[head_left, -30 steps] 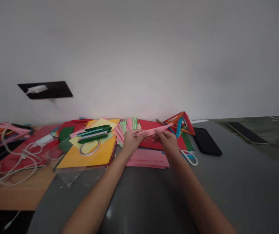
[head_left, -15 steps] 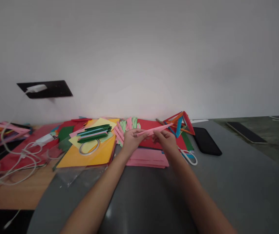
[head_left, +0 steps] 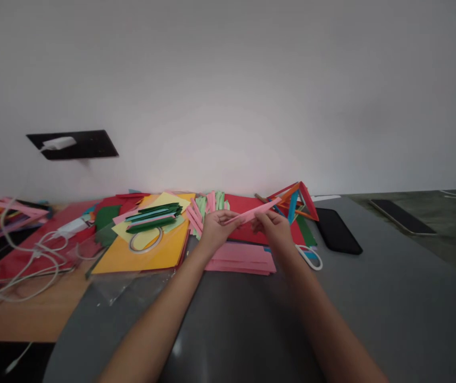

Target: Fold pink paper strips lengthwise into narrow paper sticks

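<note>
A narrow pink paper strip (head_left: 262,209) is held up slantwise between my two hands, its right end higher. My left hand (head_left: 218,227) pinches the strip's lower left end. Thumb and fingers of my right hand (head_left: 272,226) are closed on it near the middle, and the far end sticks out past them. Below the hands lies a stack of pink paper (head_left: 241,259). Behind them are a red sheet (head_left: 243,205) and bundles of folded pink and green strips (head_left: 207,205).
Scissors with white handles (head_left: 311,258), a black phone (head_left: 337,230) and a frame of coloured paper strips (head_left: 297,202) stand to the right. Leftward lie a yellow paper stack (head_left: 132,260), a tape roll (head_left: 146,248), dark green strips (head_left: 154,218) and tangled white cables (head_left: 38,255).
My right hand has slid slightly right along the pink strip, which now lies a little more slanted. My left hand keeps nearly the same place.
</note>
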The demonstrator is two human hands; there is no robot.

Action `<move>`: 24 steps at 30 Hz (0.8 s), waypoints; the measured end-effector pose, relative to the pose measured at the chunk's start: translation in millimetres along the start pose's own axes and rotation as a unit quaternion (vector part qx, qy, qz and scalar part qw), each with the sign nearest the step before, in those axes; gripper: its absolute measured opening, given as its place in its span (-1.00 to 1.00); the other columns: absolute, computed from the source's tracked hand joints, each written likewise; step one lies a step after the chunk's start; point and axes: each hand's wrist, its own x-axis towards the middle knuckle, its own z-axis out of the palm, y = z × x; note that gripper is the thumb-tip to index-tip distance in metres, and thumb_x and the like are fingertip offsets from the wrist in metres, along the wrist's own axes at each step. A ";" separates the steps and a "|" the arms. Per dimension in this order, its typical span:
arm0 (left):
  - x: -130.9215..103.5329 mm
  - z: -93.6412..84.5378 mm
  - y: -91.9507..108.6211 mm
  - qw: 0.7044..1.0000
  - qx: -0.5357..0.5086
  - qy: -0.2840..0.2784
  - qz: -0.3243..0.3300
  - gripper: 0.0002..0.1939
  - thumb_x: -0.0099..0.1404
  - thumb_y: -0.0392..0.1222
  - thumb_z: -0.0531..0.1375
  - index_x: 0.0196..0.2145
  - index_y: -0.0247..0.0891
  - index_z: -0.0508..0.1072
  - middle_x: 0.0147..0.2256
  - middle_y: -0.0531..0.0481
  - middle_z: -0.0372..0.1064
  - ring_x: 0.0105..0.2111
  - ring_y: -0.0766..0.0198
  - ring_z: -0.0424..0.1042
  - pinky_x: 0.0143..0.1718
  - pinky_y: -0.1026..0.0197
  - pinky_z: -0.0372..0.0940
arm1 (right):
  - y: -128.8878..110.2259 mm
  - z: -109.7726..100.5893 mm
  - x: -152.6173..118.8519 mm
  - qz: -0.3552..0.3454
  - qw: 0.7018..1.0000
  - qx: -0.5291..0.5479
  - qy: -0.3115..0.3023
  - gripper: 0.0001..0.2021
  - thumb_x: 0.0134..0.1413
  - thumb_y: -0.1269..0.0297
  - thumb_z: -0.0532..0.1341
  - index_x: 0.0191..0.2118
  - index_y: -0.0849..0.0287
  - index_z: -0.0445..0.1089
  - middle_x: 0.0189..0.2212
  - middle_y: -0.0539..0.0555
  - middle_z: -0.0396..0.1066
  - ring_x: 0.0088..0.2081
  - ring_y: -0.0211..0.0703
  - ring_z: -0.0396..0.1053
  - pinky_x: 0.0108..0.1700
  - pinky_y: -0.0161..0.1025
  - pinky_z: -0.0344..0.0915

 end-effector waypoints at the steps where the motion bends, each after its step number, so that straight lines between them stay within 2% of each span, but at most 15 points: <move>1: -0.2 -0.1 0.0 1.000 0.003 -0.004 0.001 -0.75 -0.16 -0.13 0.30 -0.52 -0.35 0.43 -0.58 -0.03 0.44 -0.57 0.28 0.41 -0.52 0.30 0.32 | -1.6 -1.9 0.4 -0.003 1.000 -0.001 0.000 -0.76 -0.27 0.12 0.25 -0.64 0.22 0.33 -0.73 -0.02 0.32 -0.69 -0.32 0.22 -0.62 -0.35 0.19; 3: -1.0 -0.2 0.1 1.000 0.009 -0.021 0.002 -0.75 -0.14 -0.12 0.29 -0.50 -0.36 0.44 -0.57 -0.04 0.44 -0.55 0.27 0.42 -0.49 0.29 0.32 | -5.4 -4.9 0.2 -0.015 1.000 -0.019 -0.016 -0.75 -0.25 0.11 0.23 -0.63 0.21 0.32 -0.72 -0.03 0.32 -0.69 -0.33 0.21 -0.61 -0.35 0.17; 8: -2.8 -1.4 -0.9 0.995 0.019 -0.101 0.001 -0.72 -0.02 -0.08 0.22 -0.41 -0.37 0.47 -0.47 -0.08 0.46 -0.48 0.27 0.42 -0.41 0.28 0.31 | -12.9 -4.9 -3.6 -0.038 0.989 -0.092 -0.107 -0.77 -0.21 0.12 0.22 -0.54 0.21 0.35 -0.68 -0.04 0.30 -0.65 -0.35 0.19 -0.59 -0.38 0.13; 10: -2.6 -2.5 -1.7 0.994 0.031 -0.100 0.003 -0.74 -0.01 -0.09 0.21 -0.43 -0.35 0.47 -0.49 -0.06 0.45 -0.49 0.30 0.41 -0.44 0.31 0.30 | -14.4 -2.9 -4.7 -0.058 0.991 -0.074 -0.093 -0.77 -0.19 0.14 0.21 -0.39 0.18 0.34 -0.67 -0.08 0.27 -0.65 -0.36 0.18 -0.59 -0.39 0.13; 12: -1.8 -3.9 -2.5 0.995 0.044 -0.087 0.002 -0.76 -0.02 -0.09 0.22 -0.46 -0.35 0.47 -0.52 -0.05 0.45 -0.51 0.31 0.40 -0.47 0.33 0.28 | -15.8 -2.0 -5.0 -0.089 0.994 -0.045 -0.044 -0.66 -0.18 0.16 0.21 -0.20 0.11 0.27 -0.63 -0.11 0.25 -0.65 -0.38 0.17 -0.60 -0.40 0.13; 14: -1.0 -5.0 -3.4 0.996 0.054 -0.076 0.003 -0.76 -0.04 -0.09 0.23 -0.47 -0.34 0.48 -0.54 -0.04 0.44 -0.52 0.30 0.40 -0.48 0.33 0.28 | -17.4 -3.3 -4.2 -0.121 0.992 -0.035 0.001 -0.55 -0.19 0.18 0.22 -0.09 0.06 0.19 -0.56 -0.11 0.26 -0.64 -0.39 0.18 -0.58 -0.40 0.16; 16: -0.6 -5.8 -4.0 0.996 0.061 -0.069 0.004 -0.75 -0.06 -0.08 0.24 -0.48 -0.34 0.48 -0.55 -0.05 0.45 -0.52 0.28 0.40 -0.49 0.32 0.27 | -19.3 -6.6 -2.5 -0.143 0.988 -0.047 0.018 -0.59 -0.19 0.18 0.22 -0.12 0.06 0.23 -0.50 -0.08 0.28 -0.61 -0.39 0.20 -0.56 -0.39 0.18; 19: -1.6 -5.7 -3.7 0.995 0.070 -0.071 0.007 -0.74 -0.08 -0.07 0.24 -0.49 -0.34 0.49 -0.56 -0.04 0.44 -0.53 0.28 0.40 -0.50 0.32 0.26 | -22.6 -14.0 0.9 -0.158 0.984 -0.080 0.019 -0.78 -0.22 0.17 0.24 -0.38 0.15 0.36 -0.43 -0.01 0.31 -0.56 -0.37 0.22 -0.52 -0.36 0.20; 21: -2.7 -5.2 -2.3 0.994 0.070 -0.083 0.006 -0.74 -0.07 -0.06 0.24 -0.49 -0.34 0.49 -0.56 -0.04 0.44 -0.53 0.29 0.39 -0.50 0.32 0.26 | -25.4 -19.4 2.5 -0.156 0.983 -0.098 0.010 -0.81 -0.25 0.17 0.25 -0.50 0.19 0.36 -0.44 0.00 0.31 -0.55 -0.36 0.22 -0.49 -0.35 0.21; 24: -4.0 -5.1 0.4 0.992 0.072 -0.104 -0.001 -0.74 -0.04 -0.06 0.22 -0.48 -0.34 0.49 -0.57 -0.03 0.43 -0.60 0.33 0.36 -0.56 0.34 0.24 | -30.7 -27.7 3.1 -0.130 0.985 -0.111 -0.030 -0.76 -0.31 0.22 0.30 -0.39 0.16 0.37 -0.50 -0.03 0.31 -0.53 -0.33 0.23 -0.48 -0.35 0.22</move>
